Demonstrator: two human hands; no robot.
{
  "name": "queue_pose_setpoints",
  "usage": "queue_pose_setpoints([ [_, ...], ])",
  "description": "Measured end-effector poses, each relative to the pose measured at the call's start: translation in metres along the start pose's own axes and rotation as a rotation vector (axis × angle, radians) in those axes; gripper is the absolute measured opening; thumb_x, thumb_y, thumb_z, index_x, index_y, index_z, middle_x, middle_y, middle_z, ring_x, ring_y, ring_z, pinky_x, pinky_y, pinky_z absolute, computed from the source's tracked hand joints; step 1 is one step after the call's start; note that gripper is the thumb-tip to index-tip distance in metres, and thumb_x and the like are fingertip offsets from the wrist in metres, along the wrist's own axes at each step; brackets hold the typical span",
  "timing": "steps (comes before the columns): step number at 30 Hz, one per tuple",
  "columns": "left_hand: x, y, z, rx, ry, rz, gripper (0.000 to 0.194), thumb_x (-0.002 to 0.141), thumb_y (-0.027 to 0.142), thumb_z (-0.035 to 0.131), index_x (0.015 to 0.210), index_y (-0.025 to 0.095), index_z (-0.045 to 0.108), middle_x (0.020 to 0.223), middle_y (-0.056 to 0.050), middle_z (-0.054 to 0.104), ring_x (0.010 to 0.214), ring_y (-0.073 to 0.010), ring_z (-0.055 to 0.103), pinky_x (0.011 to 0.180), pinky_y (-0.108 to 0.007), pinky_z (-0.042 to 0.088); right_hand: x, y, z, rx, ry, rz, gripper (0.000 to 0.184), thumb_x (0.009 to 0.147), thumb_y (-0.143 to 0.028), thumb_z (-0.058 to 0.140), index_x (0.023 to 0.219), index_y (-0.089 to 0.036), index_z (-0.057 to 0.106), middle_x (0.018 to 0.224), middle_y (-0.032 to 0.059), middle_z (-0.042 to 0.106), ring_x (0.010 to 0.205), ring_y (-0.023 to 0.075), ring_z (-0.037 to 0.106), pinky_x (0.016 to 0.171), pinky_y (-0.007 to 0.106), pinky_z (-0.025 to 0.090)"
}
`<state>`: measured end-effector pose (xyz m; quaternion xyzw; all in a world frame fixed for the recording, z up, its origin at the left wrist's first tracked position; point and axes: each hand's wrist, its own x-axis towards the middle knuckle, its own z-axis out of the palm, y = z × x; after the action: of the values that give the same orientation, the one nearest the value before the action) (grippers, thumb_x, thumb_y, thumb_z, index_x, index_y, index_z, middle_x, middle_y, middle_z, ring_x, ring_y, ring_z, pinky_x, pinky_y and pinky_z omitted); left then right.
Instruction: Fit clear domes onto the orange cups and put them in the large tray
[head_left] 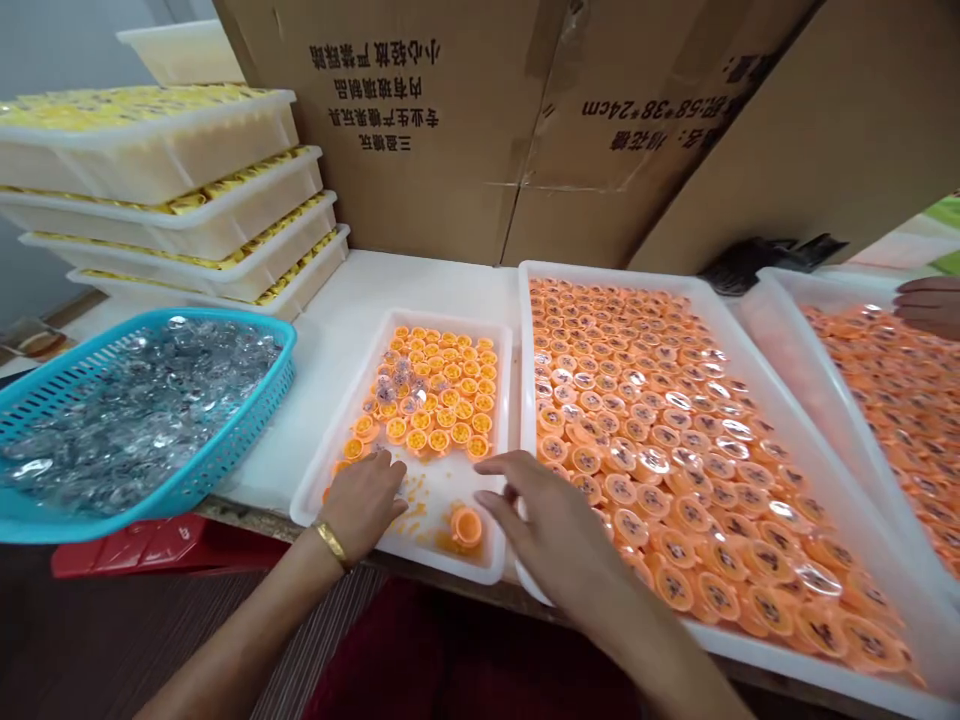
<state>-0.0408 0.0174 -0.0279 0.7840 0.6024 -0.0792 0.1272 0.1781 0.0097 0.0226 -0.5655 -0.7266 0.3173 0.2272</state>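
A small white tray holds rows of little orange cups with yellow pieces inside. Several clear domed lids lie on top of the cups. My left hand, with a gold bracelet on the wrist, reaches over the tray's left side beside the nearest cups; thumb and index finger are apart, and the other fingertips are partly hidden. Over the right rim my right hand is open, thumb and index finger spread, with nothing visible between them. Below its fingertips, a single orange cup sits near the tray's front corner among yellow crumbs.
A blue basket of clear plastic lids stands at left, before stacked white trays. At right, a large tray holds lidded orange cups, with another tray beyond. Another person's hand shows there. Cardboard boxes block the back.
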Motion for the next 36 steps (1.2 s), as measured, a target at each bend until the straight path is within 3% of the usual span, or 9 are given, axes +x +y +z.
queue_pose_setpoints([
  [5,0.005,0.003,0.002,0.007,-0.024,0.014,0.011,0.079,0.018,0.054,0.084,0.018,0.064,0.09,-0.01,0.063,0.086,-0.025,0.063,0.072,-0.034,0.047,0.039,-0.019,0.052,-0.357,-0.095,-0.096,0.02,0.083,-0.018,0.058,0.101,-0.017,0.063,0.1,0.0125,0.064,0.09,0.0274,0.06,0.074,0.039,0.045],
  [8,0.004,-0.002,0.001,-0.016,-0.048,0.034,0.015,0.078,0.015,0.052,0.084,0.018,0.065,0.089,-0.01,0.063,0.084,-0.0237,0.063,0.072,-0.033,0.047,0.059,-0.023,0.07,-0.545,-0.085,-0.113,0.019,0.081,-0.022,0.063,0.099,-0.015,0.063,0.098,0.0144,0.062,0.091,0.029,0.057,0.074,0.04,0.045],
  [13,0.007,-0.011,0.002,-0.048,-0.082,0.059,0.016,0.079,0.019,0.052,0.086,0.016,0.066,0.087,-0.011,0.065,0.083,-0.0251,0.064,0.071,-0.033,0.047,0.074,-0.027,0.094,-0.622,-0.001,-0.048,0.032,0.077,-0.032,0.068,0.1,-0.011,0.06,0.099,0.0146,0.058,0.095,0.0292,0.053,0.077,0.041,0.045],
  [17,0.011,-0.014,0.005,-0.055,-0.086,0.04,0.023,0.085,0.021,0.044,0.081,0.014,0.066,0.086,-0.013,0.066,0.081,-0.0258,0.065,0.071,-0.034,0.046,0.076,-0.027,0.099,-0.639,0.001,-0.053,0.025,0.079,-0.024,0.064,0.099,-0.011,0.059,0.099,0.0141,0.057,0.095,0.0288,0.052,0.077,0.042,0.045],
  [22,0.014,-0.012,0.01,-0.076,-0.051,-0.01,0.024,0.086,0.016,0.04,0.09,0.016,0.064,0.081,-0.013,0.067,0.078,-0.0269,0.065,0.068,-0.036,0.046,0.065,-0.026,0.098,-0.636,-0.027,-0.115,0.017,0.081,-0.009,0.05,0.095,-0.011,0.059,0.095,0.0132,0.059,0.09,0.0273,0.055,0.075,0.04,0.047],
  [29,0.009,-0.015,0.006,-0.199,0.087,-0.084,0.032,0.078,0.007,0.044,0.104,0.013,0.063,0.09,-0.013,0.068,0.084,-0.0245,0.064,0.074,-0.036,0.045,0.023,-0.023,0.074,-0.468,-0.012,-0.204,0.017,0.078,-0.015,0.057,0.095,-0.014,0.057,0.1,0.0122,0.061,0.092,0.0278,0.056,0.079,0.042,0.047],
  [31,0.007,-0.015,0.003,-0.382,0.167,-0.12,0.027,0.08,0.014,0.046,0.099,0.016,0.065,0.083,-0.008,0.068,0.076,-0.0204,0.063,0.07,-0.032,0.046,0.013,-0.019,0.066,-0.32,0.011,-0.179,0.019,0.077,-0.016,0.058,0.096,-0.017,0.055,0.098,0.01,0.062,0.09,0.0262,0.058,0.079,0.042,0.047],
  [36,0.004,-0.006,-0.004,-1.228,0.305,-0.251,0.016,0.075,0.029,0.057,0.078,0.015,0.065,0.063,-0.001,0.062,0.052,-0.0124,0.056,0.047,-0.023,0.043,0.003,-0.01,0.062,0.17,0.003,-0.003,0.017,0.077,-0.016,0.056,0.092,-0.021,0.052,0.088,0.0033,0.063,0.082,0.0202,0.061,0.075,0.037,0.05],
])
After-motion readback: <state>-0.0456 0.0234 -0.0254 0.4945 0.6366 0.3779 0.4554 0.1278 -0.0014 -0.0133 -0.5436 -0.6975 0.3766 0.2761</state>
